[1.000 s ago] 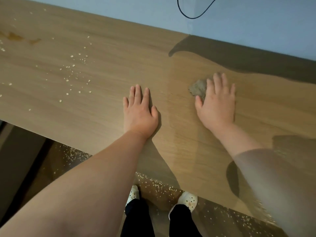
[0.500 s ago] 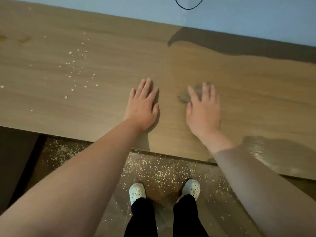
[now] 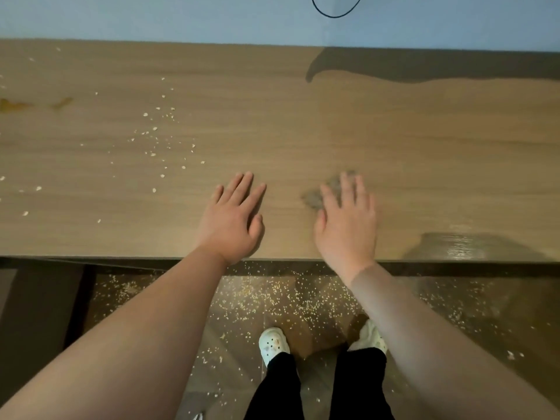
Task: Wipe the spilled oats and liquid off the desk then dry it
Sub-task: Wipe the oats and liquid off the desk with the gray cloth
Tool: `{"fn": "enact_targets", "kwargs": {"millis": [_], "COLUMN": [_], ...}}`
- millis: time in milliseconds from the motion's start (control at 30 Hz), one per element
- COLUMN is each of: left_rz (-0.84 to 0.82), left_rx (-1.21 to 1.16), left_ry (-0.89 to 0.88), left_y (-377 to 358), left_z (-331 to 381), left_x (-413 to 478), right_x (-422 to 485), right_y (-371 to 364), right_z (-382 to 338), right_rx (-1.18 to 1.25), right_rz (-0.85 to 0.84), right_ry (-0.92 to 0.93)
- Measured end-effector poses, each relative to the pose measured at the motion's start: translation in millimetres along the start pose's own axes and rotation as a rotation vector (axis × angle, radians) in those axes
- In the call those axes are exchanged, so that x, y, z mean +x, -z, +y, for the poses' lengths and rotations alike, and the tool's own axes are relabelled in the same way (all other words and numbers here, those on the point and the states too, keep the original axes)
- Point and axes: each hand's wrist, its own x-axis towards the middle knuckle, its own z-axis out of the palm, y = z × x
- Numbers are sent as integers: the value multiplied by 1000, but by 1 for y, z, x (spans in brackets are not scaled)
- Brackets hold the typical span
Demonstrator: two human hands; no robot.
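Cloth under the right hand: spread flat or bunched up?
Bunched: only a grey wad of cloth shows beside the right hand, whose straight fingers press it to the desk.

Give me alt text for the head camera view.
A person's right hand presses a grey cloth flat on a wooden desk, the left hand flat beside it. Spilled oat flakes and a brown liquid stain lie to the left; more flakes litter the floor.

We hold our left hand [image 3: 231, 221] flat, palm down, fingers straight and together | our right hand [image 3: 345, 225] flat, palm down, fingers slightly spread | our left forearm [image 3: 136, 328] and right forearm [image 3: 439, 344] bare, stretched forward
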Motion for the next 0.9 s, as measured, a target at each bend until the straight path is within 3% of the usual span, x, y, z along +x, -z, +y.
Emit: {"fn": "enact_targets", "kwargs": {"millis": [67, 133, 167, 233, 300, 367, 433, 533, 600, 667, 800, 833, 900], "left_rz": [9, -1, -3, 1, -3, 4, 16, 55, 80, 121, 146, 137, 107], "left_rx": [-19, -19, -18, -21, -20, -16, -17, -20, -46, -113, -167, -158, -132], "left_ry": [-1, -8, -10, -9, -14, -15, 8, 105, 137, 171, 279, 290, 300], "left_y": [0, 0, 0, 0, 1, 1, 0, 2, 2, 2, 2, 3, 3], "left_z": [0, -1, -1, -2, -2, -1, -1, 0, 0, -1, -1, 0, 1], "left_x": [0, -2, -2, -1, -1, -1, -1, -2, -3, -2, 2, 3, 3], "right_x": [-26, -30, -31, -29, -26, -21, -21, -20, 3, 40, 110, 114, 105], "right_y": [-6, -5, -5, 3, 11, 13, 10, 0, 0, 0, 8, 7, 5], "right_z": [-3, 36, 61, 104, 107, 72, 23, -6, 17, 48, 46, 30, -5], "right_rx": [-52, -75, -58, -7, -23, -96, -188, -77, -71, -103, 25, 35, 12], "right_rz": [-42, -5, 14, -17, -25, -51, -142, -176, -86, -65, 4, -7, -38], "right_ry": [358, 444, 329, -74, -431, -519, -271, 321, 440, 254, -350, -394, -205]}}
